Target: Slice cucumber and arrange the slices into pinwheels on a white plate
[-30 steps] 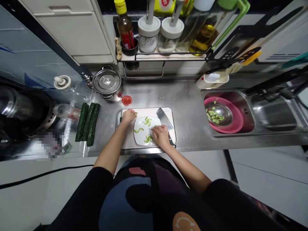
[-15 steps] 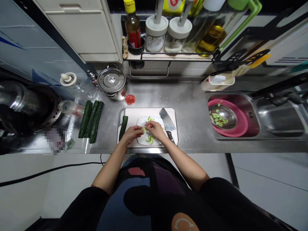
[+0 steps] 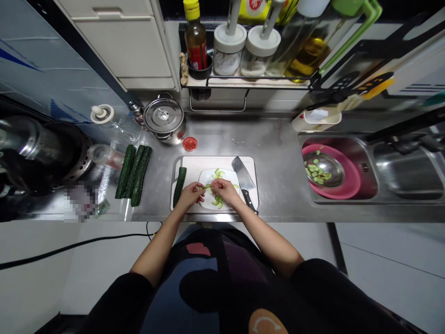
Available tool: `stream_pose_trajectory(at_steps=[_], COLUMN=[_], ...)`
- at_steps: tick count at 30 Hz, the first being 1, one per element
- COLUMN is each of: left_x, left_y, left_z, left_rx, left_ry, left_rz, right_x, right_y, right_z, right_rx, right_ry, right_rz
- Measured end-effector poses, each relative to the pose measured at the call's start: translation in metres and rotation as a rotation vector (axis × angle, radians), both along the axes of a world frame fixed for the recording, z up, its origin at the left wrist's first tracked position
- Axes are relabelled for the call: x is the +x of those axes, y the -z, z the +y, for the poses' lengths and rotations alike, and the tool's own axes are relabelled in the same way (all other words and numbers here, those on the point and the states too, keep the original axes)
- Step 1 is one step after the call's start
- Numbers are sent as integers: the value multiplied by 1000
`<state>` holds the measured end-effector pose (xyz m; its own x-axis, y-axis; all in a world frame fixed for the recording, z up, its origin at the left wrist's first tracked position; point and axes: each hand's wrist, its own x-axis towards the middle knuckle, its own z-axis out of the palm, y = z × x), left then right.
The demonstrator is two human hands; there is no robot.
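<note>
Together, both hands, left (image 3: 190,194) and right (image 3: 225,191), pinch a cucumber slice (image 3: 208,187) over the plate (image 3: 227,174).

Head camera looks steeply down — over the counter (image 3: 278,153), fairly near.

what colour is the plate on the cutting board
The plate is white, dotted with green cucumber slices; the head view shows it best.

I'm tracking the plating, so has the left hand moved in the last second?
Yes. The left hand went from the board's far left corner toward the near edge, meeting the right hand over the plate.
</note>
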<state>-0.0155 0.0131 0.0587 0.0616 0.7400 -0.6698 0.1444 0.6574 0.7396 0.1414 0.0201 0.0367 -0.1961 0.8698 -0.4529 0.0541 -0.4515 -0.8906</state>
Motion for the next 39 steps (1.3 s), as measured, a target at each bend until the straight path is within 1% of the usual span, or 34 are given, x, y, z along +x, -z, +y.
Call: stream_pose_trajectory(at_steps=[1, 3, 6, 9, 10, 12, 14, 15, 18, 20, 21, 23, 25, 26, 29, 31, 34, 39], left_x=[0, -1, -2, -4, -5, -6, -8, -8, -8, -6, -5, -4, -4, -4, -7, -9, -10, -6], left_y=[1, 3, 6, 3, 1, -3, -7, -9, -9, -6, -5, -1, 3, 5, 12, 16, 18, 16], left_z=[1, 2, 6, 10, 12, 16, 19, 20, 22, 23, 24, 25, 27, 28, 33, 37, 43, 48], left_rx=[34, 149, 313, 353, 356, 360, 298, 219, -138, -314, -353, -366, -329, -296, -154, -51, 83, 241], left_ry=[0, 3, 64, 153, 156, 119, 82, 81, 104, 64, 26, -50, -85, -82, -29, 35, 162, 395], left_rz=[18, 72, 214, 367, 411, 486, 501, 469, 249, 102, 45, -38, -90, -99, -27, 63, 214, 487], right_x=[0, -2, -5, -7, -8, -9, -8, -8, -7, -7, -7, -6, -6, -6, -6, -7, -9, -16], right_y=[1, 3, 6, 7, 7, 5, 1, -1, -7, -11, -11, -11, -8, -6, 2, 7, 12, 14], right_z=[-1, -1, -2, -3, -3, -2, 0, 1, 5, 7, 7, 7, 6, 6, 5, 4, 2, -3], right_rx=[-8, -23, -40, -26, -16, 6, 32, 46, 95, 126, 137, 149, 144, 133, 85, 66, 71, 144], right_ry=[7, 28, 59, 78, 80, 75, 59, 50, 23, 9, 2, -10, -11, -6, 14, 20, 19, -28], right_rz=[1, -16, -75, -128, -130, -103, -63, -48, -43, -57, -65, -77, -83, -86, -106, -158, -290, -530])
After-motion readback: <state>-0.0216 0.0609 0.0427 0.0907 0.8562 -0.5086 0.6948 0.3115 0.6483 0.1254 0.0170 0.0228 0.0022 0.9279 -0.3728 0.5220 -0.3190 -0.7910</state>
